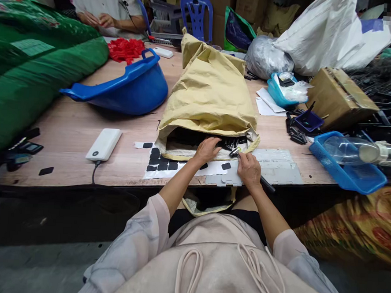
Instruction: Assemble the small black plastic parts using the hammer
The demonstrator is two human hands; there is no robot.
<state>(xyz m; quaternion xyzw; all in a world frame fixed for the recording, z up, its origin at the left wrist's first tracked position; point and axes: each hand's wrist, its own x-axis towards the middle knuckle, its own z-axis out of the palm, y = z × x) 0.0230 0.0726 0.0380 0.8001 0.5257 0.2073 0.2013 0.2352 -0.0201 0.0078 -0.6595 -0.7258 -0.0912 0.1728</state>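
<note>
A big tan paper sack [208, 94] lies on the wooden table [73, 130], its mouth facing me and full of small black parts. My left hand [207, 150] reaches into that mouth, fingers curled over the parts. My right hand [249, 169] is closed round a dark pen-like tool [266, 184], whose metal tip [235, 152] points at the sack's opening. Under both hands lies a white sheet [167, 168] with several black pads stuck on it, and a grey card [276, 169] beside it.
A white power bank [104, 144] with a cable lies at left, behind it a tipped blue basin [133, 87] and green sacks [28, 70]. Blue trays [349, 173], a cardboard box [340, 98] and white bags [331, 31] crowd the right. Another person's hands [99, 20] rest at the far side near red pieces [126, 50].
</note>
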